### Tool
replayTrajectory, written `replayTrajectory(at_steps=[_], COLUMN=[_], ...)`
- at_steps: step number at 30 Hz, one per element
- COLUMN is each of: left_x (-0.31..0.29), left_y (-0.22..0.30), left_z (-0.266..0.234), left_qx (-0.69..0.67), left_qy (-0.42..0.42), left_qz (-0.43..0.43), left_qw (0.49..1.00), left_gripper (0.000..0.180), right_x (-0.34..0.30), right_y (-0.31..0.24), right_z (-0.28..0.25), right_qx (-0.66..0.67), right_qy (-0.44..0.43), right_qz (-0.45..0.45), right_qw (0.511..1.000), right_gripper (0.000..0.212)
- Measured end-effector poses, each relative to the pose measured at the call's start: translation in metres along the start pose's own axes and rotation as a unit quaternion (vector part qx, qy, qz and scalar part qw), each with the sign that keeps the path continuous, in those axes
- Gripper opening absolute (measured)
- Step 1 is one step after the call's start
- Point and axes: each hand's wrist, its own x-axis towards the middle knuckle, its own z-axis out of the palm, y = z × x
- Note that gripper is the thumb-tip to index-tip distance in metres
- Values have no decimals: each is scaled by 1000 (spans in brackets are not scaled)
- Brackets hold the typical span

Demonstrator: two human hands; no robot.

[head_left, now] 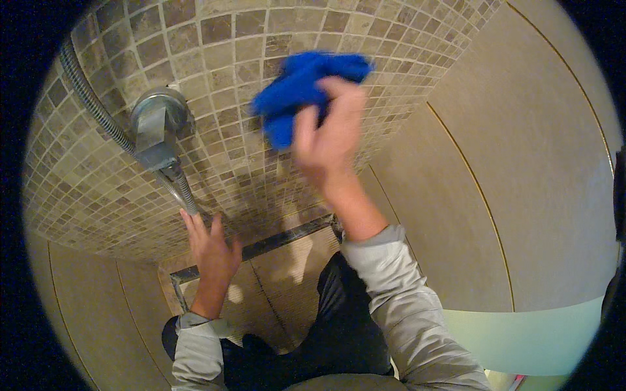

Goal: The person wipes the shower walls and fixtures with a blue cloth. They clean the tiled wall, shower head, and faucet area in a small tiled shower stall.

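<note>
A bunched blue cloth [298, 91] is in my right hand [332, 130], against or just off the mosaic-tiled wall [225, 72]. Slight motion blur hides whether it touches the tiles. Lower and to the left, my left hand [214, 251] has its fingers spread, the tips beside the lower stretch of the metal shower hose [98, 107]. Whether those fingertips touch the hose or the wall, I cannot tell. Above that hand a chrome shower fitting [156, 133] juts from the wall, the hose running past it.
Large smooth beige panels [469, 215] with thin gold lines form the right side wall. Below me lies a beige floor [287, 280] with a dark strip [280, 241] along the wall's foot. A pale green surface [528, 335] curves in at the lower right.
</note>
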Motion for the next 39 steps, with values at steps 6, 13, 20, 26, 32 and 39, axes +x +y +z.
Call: replayTrajectory(at_steps=[6,13,20,26,32,39], left_x=[-1,-1,-2,2,5,-4], left_y=[-1,0,2,8,14,2], left_z=[-7,-8,-5,-5,-5,-7], left_qx=[1,8,4,9,-7,-5], left_qy=[-8,3,23,1,22,16], left_qz=[33,22,46,26,48,16], left_qw=[999,1000,999,1000,999,1000], left_gripper=[60,60,59,59,58,60], right_x=[-24,-135,-30,-145,-242,-180], right_y=[132,83,116,189,111,132], right_z=[-33,-16,-42,-48,-1,-7], right_qx=[-94,8,-130,-239,-21,-77], right_qy=[173,-61,63,2,-165,22], right_qz=[176,287,80,224,391,307], right_qw=[965,956,986,945,905,948], right_gripper=[33,37,38,37,35,38])
